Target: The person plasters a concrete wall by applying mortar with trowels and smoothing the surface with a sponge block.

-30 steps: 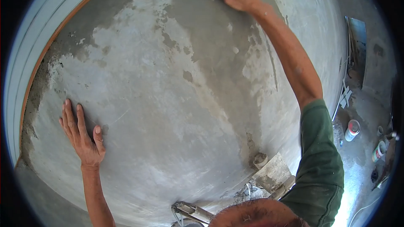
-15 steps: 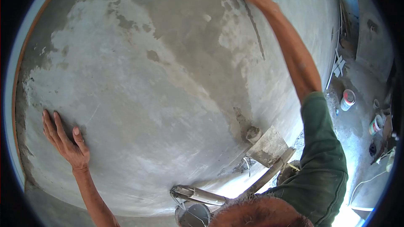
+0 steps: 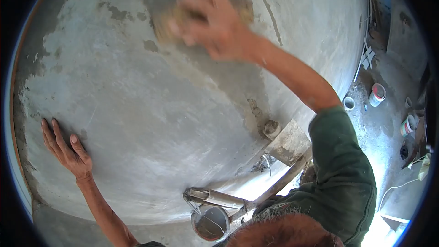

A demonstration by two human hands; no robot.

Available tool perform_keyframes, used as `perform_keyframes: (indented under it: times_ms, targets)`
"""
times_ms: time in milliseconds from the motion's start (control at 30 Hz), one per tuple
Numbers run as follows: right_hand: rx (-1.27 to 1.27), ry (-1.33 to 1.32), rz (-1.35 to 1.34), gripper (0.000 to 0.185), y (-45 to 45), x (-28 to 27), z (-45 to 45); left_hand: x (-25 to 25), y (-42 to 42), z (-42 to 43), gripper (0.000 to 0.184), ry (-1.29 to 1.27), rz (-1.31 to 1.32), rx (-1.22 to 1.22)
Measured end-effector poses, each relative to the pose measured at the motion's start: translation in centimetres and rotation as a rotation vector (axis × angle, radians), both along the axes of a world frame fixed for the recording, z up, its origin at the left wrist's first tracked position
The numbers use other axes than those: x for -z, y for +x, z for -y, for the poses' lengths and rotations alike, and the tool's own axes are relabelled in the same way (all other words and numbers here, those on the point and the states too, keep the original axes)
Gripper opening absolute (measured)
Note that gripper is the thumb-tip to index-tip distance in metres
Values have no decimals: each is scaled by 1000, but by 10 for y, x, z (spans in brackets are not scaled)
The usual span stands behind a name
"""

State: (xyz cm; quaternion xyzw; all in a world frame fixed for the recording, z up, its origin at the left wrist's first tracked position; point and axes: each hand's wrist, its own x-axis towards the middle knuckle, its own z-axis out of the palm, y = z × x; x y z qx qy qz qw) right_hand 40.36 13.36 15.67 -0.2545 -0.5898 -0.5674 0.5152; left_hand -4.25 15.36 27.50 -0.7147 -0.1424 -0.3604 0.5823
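Note:
My left hand (image 3: 68,153) lies flat against the grey plastered wall (image 3: 123,128), fingers spread, holding nothing. Higher up, my right hand (image 3: 217,25) is wrapped round a yellowish plastering float (image 3: 161,25). Motion smears both, so the float's exact outline is unclear, and the hand covers its middle. The float is over a darker, damp-looking patch of plaster (image 3: 228,71). Paler, uneven patches border it, and a dark streak (image 3: 270,11) runs down to the right of the hand.
Below stand a bucket (image 3: 210,224) with grey contents, a pale tube (image 3: 226,200) and a slanting wooden pole (image 3: 286,183). A stained board (image 3: 289,144) rests beside a round stub (image 3: 271,129) at the wall. Tubs (image 3: 377,95) and a cup (image 3: 349,103) sit on the floor at right.
My right hand has swept down and to the left across the wall from the top edge, bringing the float into view. My left hand stays flat on the wall; the view has shifted slightly.

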Motion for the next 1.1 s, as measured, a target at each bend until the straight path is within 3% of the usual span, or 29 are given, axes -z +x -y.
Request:
perform_keyframes:
  times_ms: [100, 167, 233, 267, 367, 433, 500, 567, 600, 667, 733, 800, 867, 900, 933, 1000, 1100]
  targets:
    - [-16, -135, -50, 29, 57, 53, -4, 1, 4, 0, 53, 54, -8, -6]
    - [103, -54, -298, 38, 100, 22, -12, 0, 6, -4, 52, 60, 1, -3]
    - [-150, -176, -786, 32, 56, -50, 0, 2, 5, -2, 52, 48, -13, 1]
    - [-153, -177, -791, 32, 34, -54, -8, 1, 3, -2, 52, 49, -14, -4]
    - [-44, 19, 38, 40, -37, -21, -10, -2, 0, 2, 52, 27, -20, 10]
    - [-73, -69, 146, 34, -23, 41, -7, -1, -15, 11, 53, 26, -9, 28]
    - [-190, -134, 13, 41, 49, 45, -13, 1, -37, 25, 54, 51, 48, -10]
    - [-16, 22, -419, 40, 91, 10, -21, 1, -14, 29, 54, 39, 46, -12]
    - [-26, 12, -432, 40, 84, 1, -29, 4, 3, 35, 55, 19, 47, -23]
    - [-403, -360, -785, 31, 52, -46, -41, 3, 56, 30, 56, 35, -57, -30]
    - [-43, 24, -167, 39, 12, -12, -23, 6, 109, 26, 57, 26, -95, -11]
    - [-110, -116, -39, 37, -3, 57, -6, 8, 149, 25, 57, 10, -93, 11]
    - [-43, -147, -83, 41, 49, 94, -3, 6, 175, 24, 56, 0, -168, 7]
    - [-190, -186, -258, 38, 77, 94, -9, 6, 188, 26, 56, 2, -170, 3]
    - [-337, -227, -440, 36, 102, 89, -20, 7, 202, 28, 54, -18, -190, -13]
    - [-160, -43, -657, 41, 126, 31, -14, 10, 230, 29, 52, -53, -217, -35]
    - [-81, -33, -440, 43, 57, 24, -15, 4, 265, 22, 50, -20, -264, -66]
